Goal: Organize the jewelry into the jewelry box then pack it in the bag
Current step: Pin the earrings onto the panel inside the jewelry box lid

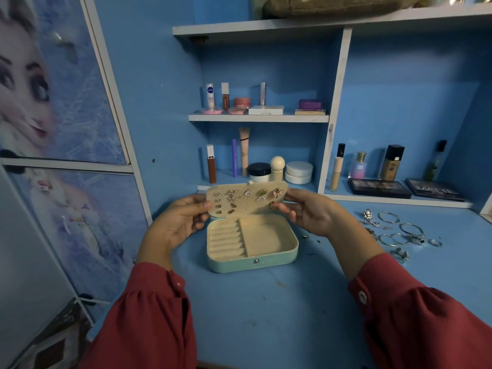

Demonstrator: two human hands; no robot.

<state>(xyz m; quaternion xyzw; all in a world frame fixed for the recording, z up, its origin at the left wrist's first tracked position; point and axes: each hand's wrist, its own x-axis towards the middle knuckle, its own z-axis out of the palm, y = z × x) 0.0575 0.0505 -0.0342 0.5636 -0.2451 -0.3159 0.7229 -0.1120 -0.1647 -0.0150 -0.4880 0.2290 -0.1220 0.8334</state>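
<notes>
Here, the open teal jewelry box (pixel 252 250) sits on the blue desk (pixel 266 315), with both hands gripping its earring panel (pixel 246 199): left hand (pixel 183 219) at 1 edge, right hand (pixel 306 213) opposite. Loose rings and bangles (pixel 399 233) lie well right of the box.

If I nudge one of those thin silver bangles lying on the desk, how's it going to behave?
The bangles look like thin wire hoops lying flat, so one would probably slide rather than roll. They seem light and smooth, likely slippery to pinch. Some lie against the rings, so a push may drag those along.
</notes>
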